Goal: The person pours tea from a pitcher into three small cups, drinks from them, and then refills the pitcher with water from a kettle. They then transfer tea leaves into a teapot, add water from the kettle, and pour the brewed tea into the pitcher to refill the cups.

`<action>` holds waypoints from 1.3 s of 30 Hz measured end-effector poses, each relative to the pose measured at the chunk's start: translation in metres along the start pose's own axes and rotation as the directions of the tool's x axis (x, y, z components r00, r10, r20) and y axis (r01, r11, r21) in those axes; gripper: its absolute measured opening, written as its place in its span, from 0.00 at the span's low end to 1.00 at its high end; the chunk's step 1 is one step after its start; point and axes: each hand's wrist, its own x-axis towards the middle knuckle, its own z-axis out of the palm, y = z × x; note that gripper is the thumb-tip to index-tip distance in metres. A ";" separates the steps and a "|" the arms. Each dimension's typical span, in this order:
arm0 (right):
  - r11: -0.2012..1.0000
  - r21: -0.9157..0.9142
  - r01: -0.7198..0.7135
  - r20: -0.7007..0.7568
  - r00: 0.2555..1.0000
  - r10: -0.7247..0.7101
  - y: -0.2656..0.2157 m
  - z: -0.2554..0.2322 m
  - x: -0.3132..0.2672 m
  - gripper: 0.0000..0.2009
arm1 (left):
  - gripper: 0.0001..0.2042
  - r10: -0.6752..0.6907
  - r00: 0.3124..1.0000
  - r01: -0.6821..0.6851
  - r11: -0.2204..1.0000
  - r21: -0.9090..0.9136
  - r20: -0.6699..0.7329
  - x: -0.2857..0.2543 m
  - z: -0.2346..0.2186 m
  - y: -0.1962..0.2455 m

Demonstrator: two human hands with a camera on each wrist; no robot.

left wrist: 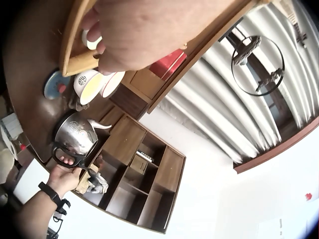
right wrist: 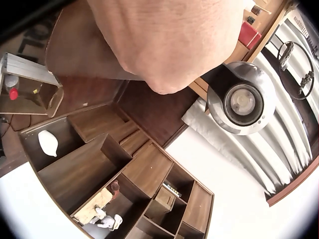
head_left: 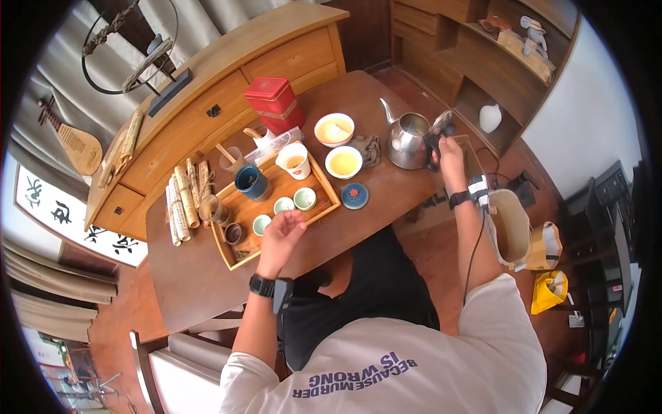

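My right hand (head_left: pixel 452 159) grips the black handle of a steel gooseneck kettle (head_left: pixel 407 141) at the table's right end. The right wrist view shows the kettle's round underside (right wrist: pixel 244 104), so it is raised. Over the near edge of the wooden tray (head_left: pixel 324 190) hovers my left hand (head_left: pixel 281 238), fingers loosely bent and holding nothing. Close to its fingertips are small pale green cups (head_left: pixel 305 199). The tray also bears a blue cup (head_left: pixel 252 183), a white paper cup (head_left: pixel 294 162) and a small dark cup (head_left: pixel 233 234). Left of the kettle sits a bowl of yellow liquid (head_left: pixel 343 163).
A second white bowl (head_left: pixel 334 130) with a spoon stands behind the first. Nearby are a blue round lid (head_left: pixel 355 196) with a red knob, a red tin (head_left: pixel 274 103) and bamboo scrolls (head_left: pixel 181 196). A wooden cabinet (head_left: pixel 289 55) borders the table's far side.
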 end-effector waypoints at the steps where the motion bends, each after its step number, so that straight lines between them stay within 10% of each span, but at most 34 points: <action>1: 1.000 0.004 0.004 0.022 1.000 -0.004 0.002 0.001 0.001 0.12 | 0.18 0.062 0.998 -0.063 0.997 0.033 0.021 0.014 0.004 -0.005; 7: 0.999 -0.017 0.047 0.043 0.998 -0.046 -0.011 0.019 -0.016 0.13 | 0.34 0.303 0.952 -0.288 0.833 0.473 0.045 0.086 0.060 0.031; 14: 0.996 -0.031 0.084 0.096 0.992 -0.081 -0.009 0.013 -0.012 0.14 | 0.49 0.229 0.964 -0.254 0.663 0.705 0.132 0.151 0.105 0.019; 20: 0.946 -0.159 0.283 0.026 0.959 -0.283 0.022 -0.006 -0.006 0.15 | 0.50 0.091 0.988 -0.151 0.671 0.726 0.122 0.167 0.112 0.016; 21: 0.992 -0.033 0.122 -0.068 0.990 -0.124 0.033 -0.007 -0.006 0.15 | 0.50 0.081 0.989 -0.146 0.668 0.730 0.123 0.169 0.112 0.015; 24: 0.902 -0.381 0.202 -0.284 0.903 -0.322 0.064 -0.013 -0.004 0.14 | 0.47 0.130 0.983 -0.183 0.648 0.739 0.129 0.170 0.113 0.012; 28: 0.633 -0.735 0.244 -0.179 0.830 -0.528 0.090 -0.011 0.000 0.13 | 0.47 0.146 0.979 -0.205 0.670 0.713 0.144 0.173 0.112 0.010; 39: 0.596 -0.768 0.236 -0.148 0.839 -0.523 0.079 -0.006 -0.012 0.19 | 0.45 0.224 0.968 -0.245 0.735 0.633 0.114 0.167 0.115 0.023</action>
